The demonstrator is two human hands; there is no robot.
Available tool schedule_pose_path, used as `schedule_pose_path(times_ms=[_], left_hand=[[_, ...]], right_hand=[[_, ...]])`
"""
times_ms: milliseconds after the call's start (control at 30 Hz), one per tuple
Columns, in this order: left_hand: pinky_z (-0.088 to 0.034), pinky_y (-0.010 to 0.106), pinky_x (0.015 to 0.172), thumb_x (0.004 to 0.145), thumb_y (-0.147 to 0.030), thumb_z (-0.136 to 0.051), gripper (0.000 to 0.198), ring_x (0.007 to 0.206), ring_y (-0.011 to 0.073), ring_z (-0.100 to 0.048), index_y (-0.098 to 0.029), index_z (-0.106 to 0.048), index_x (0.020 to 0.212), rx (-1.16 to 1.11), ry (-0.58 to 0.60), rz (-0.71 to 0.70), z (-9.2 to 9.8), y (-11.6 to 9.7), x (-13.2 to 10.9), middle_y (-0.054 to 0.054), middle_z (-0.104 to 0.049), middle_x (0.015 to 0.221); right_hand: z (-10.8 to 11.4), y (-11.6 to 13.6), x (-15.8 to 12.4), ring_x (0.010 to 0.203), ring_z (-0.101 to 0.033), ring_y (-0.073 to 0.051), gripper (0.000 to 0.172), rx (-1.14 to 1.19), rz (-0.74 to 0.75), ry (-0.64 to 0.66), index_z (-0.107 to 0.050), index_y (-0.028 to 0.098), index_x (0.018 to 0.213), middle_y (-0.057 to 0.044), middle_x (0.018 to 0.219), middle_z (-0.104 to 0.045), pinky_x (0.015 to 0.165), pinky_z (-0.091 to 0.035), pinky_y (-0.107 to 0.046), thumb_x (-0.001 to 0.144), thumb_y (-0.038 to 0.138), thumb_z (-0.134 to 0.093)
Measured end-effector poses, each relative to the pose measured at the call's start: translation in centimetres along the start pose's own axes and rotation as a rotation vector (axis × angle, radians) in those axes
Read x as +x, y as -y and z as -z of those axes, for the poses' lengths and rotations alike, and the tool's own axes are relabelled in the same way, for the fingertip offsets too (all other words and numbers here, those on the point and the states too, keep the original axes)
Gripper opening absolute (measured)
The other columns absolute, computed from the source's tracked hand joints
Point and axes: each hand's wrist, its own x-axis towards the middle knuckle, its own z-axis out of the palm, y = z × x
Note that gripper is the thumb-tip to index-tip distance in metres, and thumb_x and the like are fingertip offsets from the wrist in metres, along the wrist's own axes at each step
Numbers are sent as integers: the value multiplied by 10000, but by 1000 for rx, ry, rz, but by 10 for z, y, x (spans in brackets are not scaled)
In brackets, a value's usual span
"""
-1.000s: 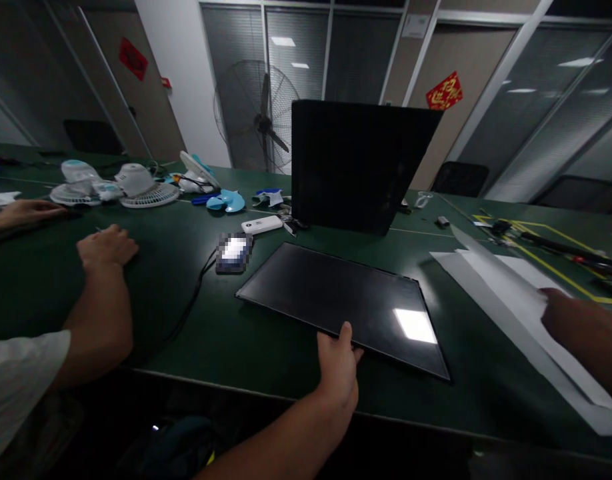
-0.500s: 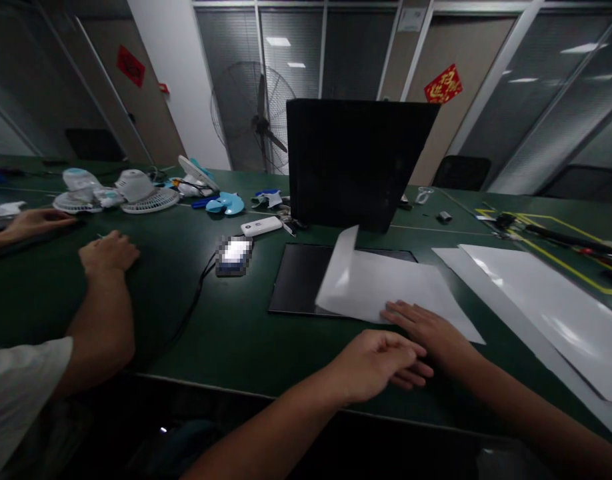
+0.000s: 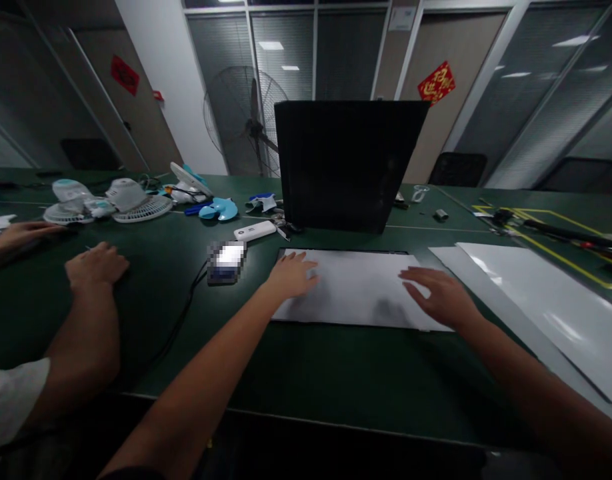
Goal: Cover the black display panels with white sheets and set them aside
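Note:
A white sheet (image 3: pixel 359 287) lies flat over a thin black panel (image 3: pixel 401 253), whose dark rim shows along the back edge. On the sheet's left part rests my left hand (image 3: pixel 292 275), fingers spread. Over the right part is my right hand (image 3: pixel 439 293), open with thumb and fingers apart; whether it touches the sheet I cannot tell. Behind the panel stands a large black screen-like board (image 3: pixel 353 167), upright.
More glossy white sheets (image 3: pixel 541 313) lie at the right. To the left are a blurred-out lit device (image 3: pixel 226 261), a white stick-shaped gadget (image 3: pixel 255 231), a blue fan blade (image 3: pixel 219 209) and small fan parts (image 3: pixel 141 203). A co-worker's hand (image 3: pixel 97 263) rests on the green table (image 3: pixel 336 380).
The sheet's raised, curled left part now lies flat across the panel. My left hand has moved left and forward onto it; my right hand has shifted right and slightly forward.

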Motion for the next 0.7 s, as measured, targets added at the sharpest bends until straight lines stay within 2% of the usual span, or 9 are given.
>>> schedule_pose_path(times_ms=[100, 167, 267, 333, 400, 500, 600, 700], left_hand=[[-264, 564, 1272, 954, -513, -652, 545, 1550, 392, -409, -270, -669, 1441, 35, 18, -18, -9, 40, -3, 107, -465, 1682], [-285, 535, 1269, 972, -530, -621, 576, 1556, 361, -406, -268, -633, 1484, 23, 1, -23, -15, 58, -6, 112, -456, 1687], [-297, 513, 1273, 973, -554, -606, 603, 1571, 346, -388, -240, -638, 1487, -2, -23, -13, -21, 71, -8, 126, -452, 1687], [-290, 500, 1279, 955, -573, -621, 612, 1564, 354, -398, -217, -674, 1451, 9, -31, -9, -23, 74, -6, 146, -463, 1676], [-284, 488, 1283, 933, -602, -634, 632, 1557, 364, -405, -201, -703, 1417, 27, -47, 0, -25, 76, -2, 155, -468, 1671], [-291, 483, 1280, 906, -639, -642, 672, 1546, 374, -416, -178, -721, 1388, 27, -59, 17, -26, 81, 3, 160, -476, 1664], [-294, 477, 1277, 893, -658, -649, 679, 1542, 361, -422, -181, -730, 1369, -9, -68, 6, -28, 89, 4, 150, -497, 1650], [-288, 459, 1279, 895, -640, -649, 672, 1538, 343, -426, -175, -724, 1374, -38, -68, -19, -30, 93, 3, 141, -522, 1630]], right_hand=[[-1, -56, 11, 1425, -534, -344, 545, -153, -361, -91, -692, 98, 1386, -223, 1458, -644, 1193, -397, -528, 1088, 425, -374], [-12, -94, 6, 1560, -338, -402, 620, -235, -626, -112, -590, 51, 1502, -304, 1610, -458, 1228, -284, -588, 1071, 450, -394], [-36, -141, -12, 1622, -30, -496, 833, -192, -1073, 13, -423, 15, 1625, -388, 1710, -153, 1191, -153, -723, 1017, 584, -456], [-48, -165, -25, 1612, 72, -523, 984, -158, -1262, 82, -337, 7, 1667, -408, 1715, -38, 1168, -99, -760, 971, 691, -467], [-52, -181, -34, 1606, 68, -541, 1075, -132, -1337, 109, -278, 27, 1695, -404, 1718, -11, 1161, -63, -776, 939, 776, -431], [-47, -189, -40, 1582, -119, -574, 1067, -44, -1364, 193, -326, 85, 1691, -409, 1684, -200, 1136, -90, -807, 921, 822, -373], [-39, -185, -38, 1523, -272, -574, 979, -84, -1298, 249, -417, 130, 1653, -381, 1616, -367, 1119, -179, -799, 938, 792, -326], [-34, -182, -34, 1473, -344, -571, 897, -163, -1215, 268, -481, 136, 1614, -357, 1585, -416, 1060, -337, -742, 961, 724, -302]])
